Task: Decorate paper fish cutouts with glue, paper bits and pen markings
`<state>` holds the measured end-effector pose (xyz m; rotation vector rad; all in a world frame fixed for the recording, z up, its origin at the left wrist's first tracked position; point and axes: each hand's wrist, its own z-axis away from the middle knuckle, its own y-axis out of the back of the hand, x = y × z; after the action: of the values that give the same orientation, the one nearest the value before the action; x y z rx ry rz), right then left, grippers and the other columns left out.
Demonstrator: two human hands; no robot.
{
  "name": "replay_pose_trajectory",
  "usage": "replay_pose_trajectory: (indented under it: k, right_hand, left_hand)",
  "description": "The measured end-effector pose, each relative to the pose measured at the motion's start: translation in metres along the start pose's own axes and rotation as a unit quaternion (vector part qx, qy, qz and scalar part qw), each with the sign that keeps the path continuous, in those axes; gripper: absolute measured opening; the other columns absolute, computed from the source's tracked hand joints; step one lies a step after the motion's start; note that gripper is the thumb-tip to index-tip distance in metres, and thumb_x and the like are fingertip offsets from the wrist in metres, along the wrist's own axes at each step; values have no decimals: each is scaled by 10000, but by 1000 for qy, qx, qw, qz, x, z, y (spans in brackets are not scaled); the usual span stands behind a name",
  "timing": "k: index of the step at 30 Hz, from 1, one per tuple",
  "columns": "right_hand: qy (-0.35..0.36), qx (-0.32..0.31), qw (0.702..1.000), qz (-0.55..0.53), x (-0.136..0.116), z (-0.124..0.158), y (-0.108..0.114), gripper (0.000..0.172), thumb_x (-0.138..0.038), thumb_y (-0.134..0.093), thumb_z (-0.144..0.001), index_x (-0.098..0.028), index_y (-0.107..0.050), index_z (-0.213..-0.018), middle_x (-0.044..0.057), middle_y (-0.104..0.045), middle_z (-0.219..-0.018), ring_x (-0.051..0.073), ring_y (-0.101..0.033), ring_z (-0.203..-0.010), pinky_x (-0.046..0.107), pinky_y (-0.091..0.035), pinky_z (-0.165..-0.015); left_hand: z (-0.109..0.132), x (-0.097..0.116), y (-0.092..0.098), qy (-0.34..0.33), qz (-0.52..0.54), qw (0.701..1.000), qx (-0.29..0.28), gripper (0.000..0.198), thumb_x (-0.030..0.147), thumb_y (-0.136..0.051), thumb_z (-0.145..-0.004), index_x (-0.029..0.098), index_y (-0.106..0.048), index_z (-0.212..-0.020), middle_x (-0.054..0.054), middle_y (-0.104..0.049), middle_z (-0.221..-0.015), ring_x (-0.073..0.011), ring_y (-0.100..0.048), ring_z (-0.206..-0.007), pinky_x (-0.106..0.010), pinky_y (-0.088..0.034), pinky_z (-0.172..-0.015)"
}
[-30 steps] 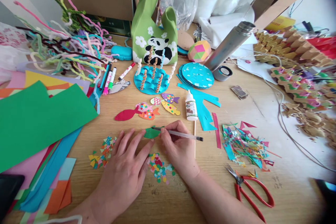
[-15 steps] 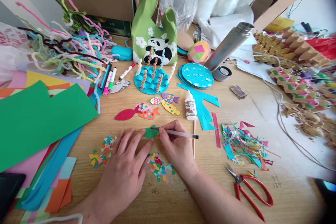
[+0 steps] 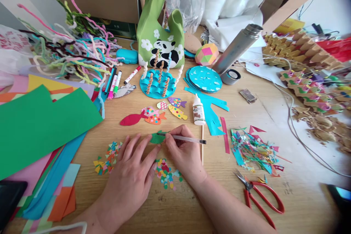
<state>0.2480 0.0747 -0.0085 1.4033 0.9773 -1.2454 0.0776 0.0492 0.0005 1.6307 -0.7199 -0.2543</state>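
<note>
A small green paper fish [image 3: 157,138] lies flat on the table between my hands. My right hand [image 3: 184,149] grips a pen [image 3: 189,139], its tip touching the green paper. With fingers spread, my left hand [image 3: 134,170] rests flat, fingertips at the left and lower edge of the fish. Round paper dots [image 3: 166,175] lie between my hands, and small paper triangles [image 3: 108,159] are left of my left hand. Just beyond sit several decorated paper fish, among them a red one [image 3: 132,119] and a yellow one [image 3: 177,112].
A glue bottle [image 3: 199,111] stands upright beyond my right hand. Red-handled scissors [image 3: 260,193] and paper scraps [image 3: 255,150] lie to the right, coloured paper sheets [image 3: 49,124] to the left. A blue woven disc [image 3: 157,84], a green panda bag [image 3: 161,36] and a steel flask [image 3: 237,49] stand farther back.
The view has shifted very slightly. My hands, the pen and the green fish keep nearly the same places.
</note>
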Motion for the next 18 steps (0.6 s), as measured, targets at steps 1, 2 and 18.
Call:
replay_pose_trajectory:
  k: [1,2,18]
  right_hand:
    - [1,0,1000,1,0,0,0,161,-276,-611,-877,-221,-515,-760,-42,-548,-625,107,-470,-512,228,-359,-470]
    - [3,0,1000,1,1,0,0,160,-273,-610,-878,-221,-515,-760,-42,-546,-624,107,-467,-512,228,-357,-470]
    - [6,0,1000,-2,3,1,1,154,-283,-614,-878,-224,-523,-767,-45,-544,-633,108,-462,-513,227,-353,-469]
  left_hand:
    - [0,0,0,1,1,1000,1,391,220,-491,-967,237,-558,-1352,-114,-493,-1441,-338,-388,-1358,-611,-345,-1137]
    - [0,0,-1,2,3,1000,1,388,220,-489,-969,239,-561,-1350,-112,-496,-1439,-337,-389,-1357,-609,-345,-1137]
    - [0,0,-2,6,11,1000,8,372,248,-481,-976,242,-575,-1335,-110,-504,-1435,-339,-395,-1353,-610,-345,-1139]
